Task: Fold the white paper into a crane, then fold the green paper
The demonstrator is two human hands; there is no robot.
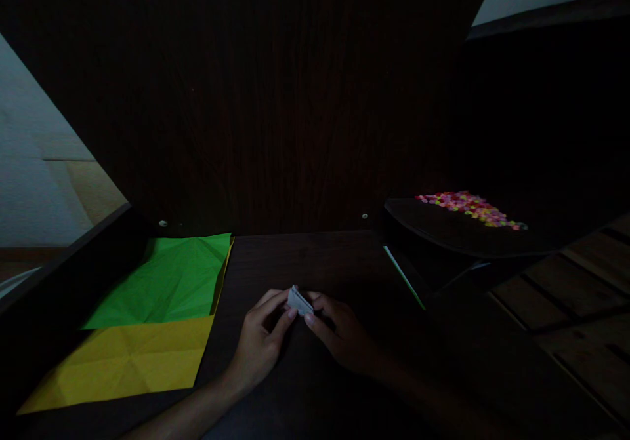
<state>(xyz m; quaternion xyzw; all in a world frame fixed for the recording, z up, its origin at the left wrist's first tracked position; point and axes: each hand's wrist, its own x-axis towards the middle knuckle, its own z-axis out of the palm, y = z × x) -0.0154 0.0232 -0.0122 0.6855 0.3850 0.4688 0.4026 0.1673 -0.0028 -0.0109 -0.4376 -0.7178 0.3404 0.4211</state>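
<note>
Two bare forearms enter from the bottom edge of a very dim scene and meet near the centre of a dark wooden table [305, 256]. Left hand [260, 341] and right hand [344, 335] sit close together, and the fingers of both pinch a small folded piece of pale paper [299, 300] between them, thumbs and fingertips closed on its edges. That folded paper is held just above the table, at the middle of the view, slightly toward 6 o'clock.

At about 8 o'clock from the hands, a creased yellow sheet [123, 364] lies flat on the table. Partly on top of it, at about 10 o'clock, lies a creased green sheet [170, 282], its far edge reaching the back of the table.

At about 2 o'clock, a thin pale green strip [403, 276] stands at the table's right edge. Farther out at 2 o'clock, a dark raised shelf [443, 227] carries a scattered heap of tiny pink, red and yellow pieces [470, 207]; what they are is too small to tell.

Behind everything, at 12 o'clock, rises a dark wood-grain panel [275, 99].
</note>
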